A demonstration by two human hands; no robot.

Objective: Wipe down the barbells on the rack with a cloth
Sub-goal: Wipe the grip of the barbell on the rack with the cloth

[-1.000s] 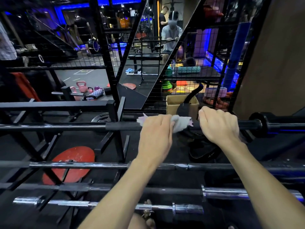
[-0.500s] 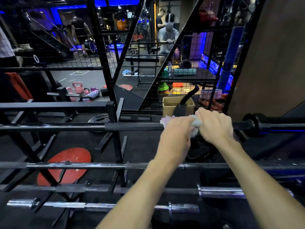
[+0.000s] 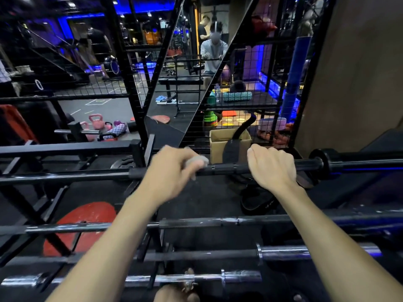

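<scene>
The top black barbell (image 3: 226, 167) lies across the rack at mid-height. My left hand (image 3: 172, 171) is wrapped around it left of centre, gripping a pale cloth (image 3: 196, 160) against the bar; only a bunched edge of the cloth shows by my fingers, and the hand is motion-blurred. My right hand (image 3: 272, 166) grips the same bar further right, fingers curled over it, just left of the bar's black collar (image 3: 320, 163). Three more barbells lie lower on the rack: a dark one (image 3: 218, 222), a chrome-sleeved one (image 3: 283, 251) and a chrome one (image 3: 196, 279) nearest me.
A black rack frame (image 3: 65, 147) runs along the left. A red weight plate (image 3: 82, 225) lies on the floor below, with a black plate (image 3: 257, 201) under my right hand. Behind the bar stand a cardboard box (image 3: 218, 144), a wire mesh cage (image 3: 250, 105), a mirror and pink kettlebells (image 3: 96, 122).
My left hand slid the cloth left along the top bar, away from my right hand, opening a gap between them. My right hand kept its grip.
</scene>
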